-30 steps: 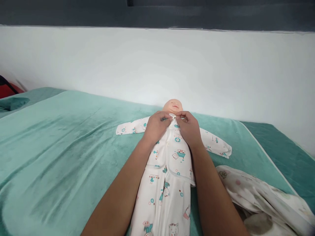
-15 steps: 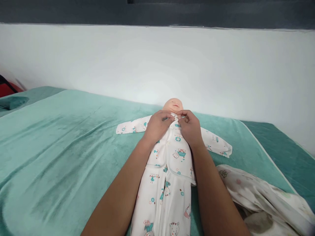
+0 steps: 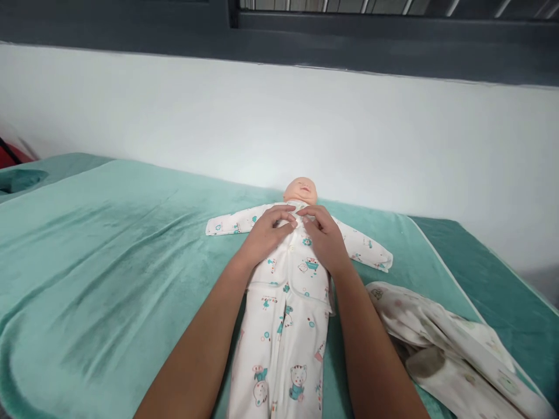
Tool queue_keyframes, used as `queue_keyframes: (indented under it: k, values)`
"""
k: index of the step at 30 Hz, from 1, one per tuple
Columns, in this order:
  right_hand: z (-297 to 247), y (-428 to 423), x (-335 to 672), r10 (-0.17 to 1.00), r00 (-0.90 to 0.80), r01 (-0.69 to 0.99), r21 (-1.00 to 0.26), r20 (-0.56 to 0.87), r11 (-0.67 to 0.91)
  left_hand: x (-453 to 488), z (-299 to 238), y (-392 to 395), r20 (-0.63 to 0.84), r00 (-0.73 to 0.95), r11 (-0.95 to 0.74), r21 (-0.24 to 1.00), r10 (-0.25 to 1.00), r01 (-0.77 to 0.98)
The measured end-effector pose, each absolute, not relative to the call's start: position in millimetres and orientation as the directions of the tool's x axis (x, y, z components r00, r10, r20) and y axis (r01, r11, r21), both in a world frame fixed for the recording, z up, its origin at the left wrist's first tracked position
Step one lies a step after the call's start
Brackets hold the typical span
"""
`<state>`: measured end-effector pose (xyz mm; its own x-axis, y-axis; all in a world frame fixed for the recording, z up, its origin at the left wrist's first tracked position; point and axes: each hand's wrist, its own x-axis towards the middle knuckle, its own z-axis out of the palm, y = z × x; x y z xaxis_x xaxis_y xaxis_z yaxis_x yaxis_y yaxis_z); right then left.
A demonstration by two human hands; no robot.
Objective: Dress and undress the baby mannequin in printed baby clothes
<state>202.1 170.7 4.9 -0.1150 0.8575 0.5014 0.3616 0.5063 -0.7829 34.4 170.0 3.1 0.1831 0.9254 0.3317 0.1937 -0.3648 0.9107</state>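
Note:
A baby doll [image 3: 300,190] lies on its back, dressed in a white printed baby jacket [image 3: 309,265] and matching trousers [image 3: 279,349]. Its sleeves are spread out to both sides. On the upper chest, my left hand [image 3: 271,231] rests beside the jacket's front opening, fingers loosely apart. Opposite it, my right hand [image 3: 322,235] touches the other front edge, its fingers also apart and curved. No cloth is visibly pinched in either hand. Below them a small button [image 3: 292,248] shows on the front; the fastening between my fingers is partly hidden.
A teal plush blanket [image 3: 109,262] covers the bed. To the right of my right forearm lies a crumpled white patterned cloth [image 3: 454,355]. Behind the doll's head rises a white wall [image 3: 174,116] under a dark window frame [image 3: 349,49]. A red object [image 3: 7,156] sits far left.
Both hands have moved from the collar down to the upper chest. Their fingers have loosened from the pinch at the neck. The view has tilted up slightly, showing more window.

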Motion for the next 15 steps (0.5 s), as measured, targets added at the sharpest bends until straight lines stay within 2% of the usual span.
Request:
queue_keyframes:
  k: [3, 9, 15]
  values:
    - [0.1, 163.6, 205.0, 0.863, -0.126, 0.363, -0.787, 0.489, 0.499, 30.8, 2.6, 169.8, 0.317, 0.226, -0.352, 0.926, 0.921, 0.135]
    - [7.0, 167.5, 205.7, 0.823, -0.309, 0.384, -0.729, 0.476, 0.566, 27.1, 4.8, 172.3, 0.298, 0.255, -0.33, 0.939, 0.92, 0.094]
    - [10.9, 171.5, 203.6, 0.846, -0.229, 0.424, -0.733, 0.482, 0.533, 26.3, 4.2, 174.8, 0.29, 0.26, -0.333, 0.932, 0.921, 0.141]
